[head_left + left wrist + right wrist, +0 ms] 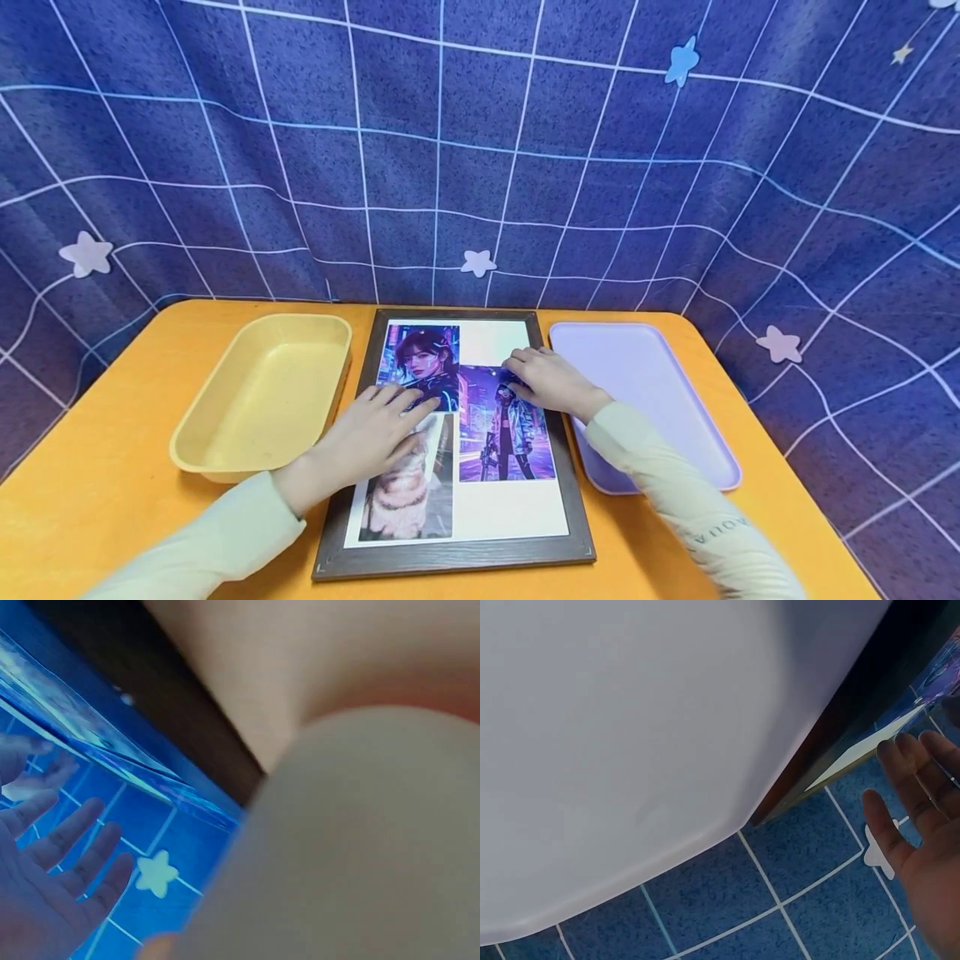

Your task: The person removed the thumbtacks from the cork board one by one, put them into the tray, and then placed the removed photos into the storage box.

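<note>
The left hand (375, 433) lies flat, fingers straight, on the glossy picture frame (450, 560), its fingertips at the seam between the cat photo (408, 492) just under the palm and the portrait photo (420, 362) beyond it. The right hand (547, 383) rests just across, fingers relaxed and spread over the top edge of the neon street photo (506, 433); whether a fingertip has caught that edge is hard to judge from here. Sliding prints on so slick a surface likely goes best with light, even pressure from the finger pads. The frame is dark wood-grain, rectangular, with a white backing. Left of the left hand sits a deep yellow tray (262, 400) with a matte look; right of the right hand is a shallow lilac tray (652, 392) with rounded corners.
</note>
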